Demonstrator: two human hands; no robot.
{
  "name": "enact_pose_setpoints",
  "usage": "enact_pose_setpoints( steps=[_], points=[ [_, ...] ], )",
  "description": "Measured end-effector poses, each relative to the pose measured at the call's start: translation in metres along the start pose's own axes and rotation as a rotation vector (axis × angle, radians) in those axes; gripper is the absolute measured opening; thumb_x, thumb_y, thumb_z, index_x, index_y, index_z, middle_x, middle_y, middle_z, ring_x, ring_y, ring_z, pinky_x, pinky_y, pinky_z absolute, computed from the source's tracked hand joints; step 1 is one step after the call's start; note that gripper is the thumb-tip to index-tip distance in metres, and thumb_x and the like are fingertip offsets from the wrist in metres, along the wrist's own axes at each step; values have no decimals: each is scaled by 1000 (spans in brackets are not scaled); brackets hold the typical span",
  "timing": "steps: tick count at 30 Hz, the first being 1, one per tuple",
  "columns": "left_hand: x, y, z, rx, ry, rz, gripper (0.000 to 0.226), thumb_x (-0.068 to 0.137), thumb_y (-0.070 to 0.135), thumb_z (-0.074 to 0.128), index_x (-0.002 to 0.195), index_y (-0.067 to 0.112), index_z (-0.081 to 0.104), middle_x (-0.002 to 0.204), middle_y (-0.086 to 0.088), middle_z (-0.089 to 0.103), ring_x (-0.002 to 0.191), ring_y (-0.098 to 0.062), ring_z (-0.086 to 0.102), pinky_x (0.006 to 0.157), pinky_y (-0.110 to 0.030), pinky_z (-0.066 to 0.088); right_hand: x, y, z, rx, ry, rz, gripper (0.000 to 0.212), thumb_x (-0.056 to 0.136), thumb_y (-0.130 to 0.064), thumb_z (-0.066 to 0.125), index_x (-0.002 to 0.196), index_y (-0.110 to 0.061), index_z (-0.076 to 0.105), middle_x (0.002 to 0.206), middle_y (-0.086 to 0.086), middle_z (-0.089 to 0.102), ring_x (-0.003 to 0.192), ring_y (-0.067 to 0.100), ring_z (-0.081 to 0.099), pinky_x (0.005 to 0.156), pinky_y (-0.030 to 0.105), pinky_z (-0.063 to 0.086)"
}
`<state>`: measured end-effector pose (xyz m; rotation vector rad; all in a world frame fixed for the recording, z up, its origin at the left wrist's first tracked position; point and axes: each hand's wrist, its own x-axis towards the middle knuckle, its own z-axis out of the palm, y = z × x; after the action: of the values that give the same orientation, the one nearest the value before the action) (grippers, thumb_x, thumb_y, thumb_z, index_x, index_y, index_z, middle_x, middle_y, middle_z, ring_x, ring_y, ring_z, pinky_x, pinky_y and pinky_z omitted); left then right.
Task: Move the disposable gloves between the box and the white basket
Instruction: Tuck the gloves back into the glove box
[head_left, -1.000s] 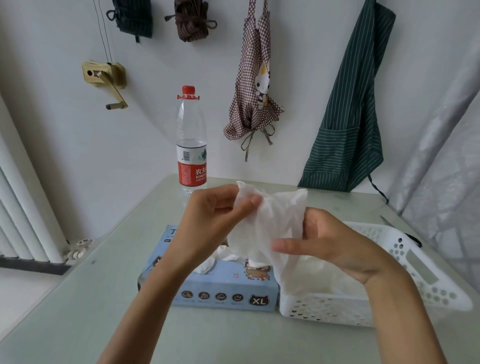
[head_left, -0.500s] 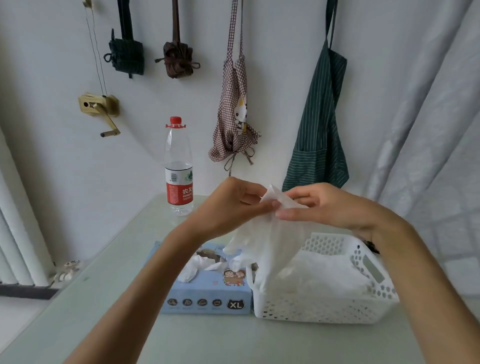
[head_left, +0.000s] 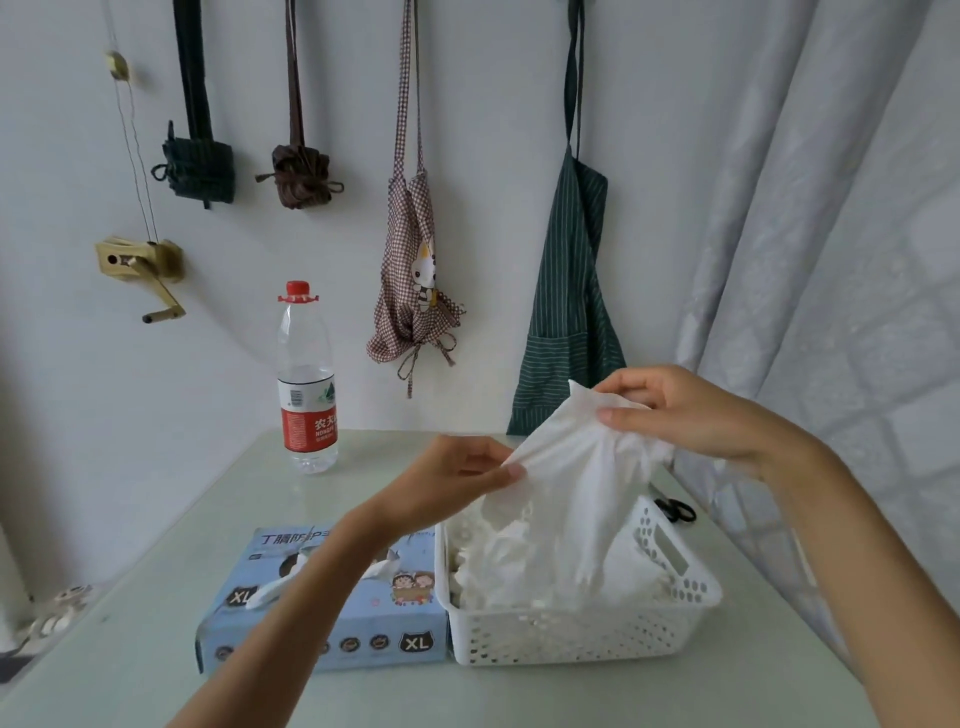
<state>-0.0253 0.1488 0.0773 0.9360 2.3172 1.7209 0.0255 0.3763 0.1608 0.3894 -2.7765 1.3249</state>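
A: Box at left, untouched?
B: Yes. Left hand and right hand each pinch the white glove, stretched above the white basket.
A: Step?
B: Depositing, likely. Next: lower, let go.

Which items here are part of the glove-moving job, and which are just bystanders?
In use: left hand and right hand pinching a white glove; blue glove box; white basket.

Bystanders: water bottle, scissors, checked apron, green striped apron.
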Motion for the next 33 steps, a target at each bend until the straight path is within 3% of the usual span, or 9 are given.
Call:
enact_pose_setpoints(
  steps=[3, 6, 9, 14, 19, 23, 27, 30, 33],
  points=[
    [4, -2, 2, -3, 50, -16, 15, 92, 16, 57, 97, 5, 66, 89, -1, 71, 77, -4, 67, 70, -15, 51, 6, 6, 5, 0, -13, -14, 15, 94, -22, 56, 103, -17, 67, 100, 2, 73, 90, 9, 69, 82, 19, 52],
    [8, -7, 4, 17, 206, -63, 19, 92, 22, 58, 95, 8, 69, 81, -3, 68, 64, 0, 61, 61, -12, 49, 21, 15, 18, -33, 150, -65, 22, 92, -31, 58, 87, -13, 69, 84, 16, 67, 75, 16, 58, 75, 30, 43],
    [4, -9, -2, 89, 422, -74, 19, 91, 25, 60, 93, 10, 73, 74, 2, 68, 57, 2, 59, 57, -13, 48, 31, 16, 40, -68, 346, -178, 19, 92, -26, 59, 82, -11, 66, 72, -3, 59, 67, 7, 51, 68, 25, 38],
    [-15, -1, -30, 232, 772, 11, 22, 95, 20, 53, 107, 11, 69, 92, -2, 69, 82, -12, 62, 70, -18, 46, 30, -4, 89, 46, 445, -343, 15, 93, -23, 58, 85, -14, 66, 62, -13, 54, 57, 0, 49, 55, 12, 36],
    [-18, 19, -48, 542, 1014, 93, 22, 93, 32, 54, 105, 23, 70, 104, 5, 65, 102, -25, 57, 92, -45, 44, 41, -7, 115, 351, 496, -316, 18, 95, -22, 55, 89, -7, 64, 49, -13, 44, 45, 1, 39, 48, 13, 32],
    [10, -20, -38, 745, 747, -53, 20, 85, 44, 63, 96, 31, 73, 101, 3, 65, 100, -24, 55, 83, -36, 40, 40, 57, 119, 356, 479, -43, 16, 96, -23, 53, 94, -10, 63, 40, -14, 41, 41, 1, 39, 46, 18, 41],
    [40, -68, -2, 875, 368, -164, 16, 83, 43, 66, 94, 33, 73, 87, 3, 56, 94, -20, 53, 73, -29, 38, 30, 134, 117, 36, 463, 193, 22, 94, -26, 55, 89, -6, 65, 53, 6, 54, 50, 14, 48, 57, 41, 52],
    [63, -79, 20, 907, 227, -143, 15, 86, 41, 64, 96, 32, 71, 81, 8, 50, 84, -16, 53, 66, -25, 35, 24, 159, 109, -181, 444, 202, 20, 94, -27, 55, 97, -11, 67, 60, 1, 60, 55, 15, 53, 55, 28, 41],
    [83, -86, 32, 983, 147, -98, 17, 88, 42, 61, 98, 32, 70, 85, 8, 56, 77, -13, 49, 64, -25, 35, 27, 167, 93, -418, 420, 230, 23, 96, -27, 52, 112, -19, 66, 89, 1, 70, 82, 22, 63, 65, 27, 42]
  ],
)
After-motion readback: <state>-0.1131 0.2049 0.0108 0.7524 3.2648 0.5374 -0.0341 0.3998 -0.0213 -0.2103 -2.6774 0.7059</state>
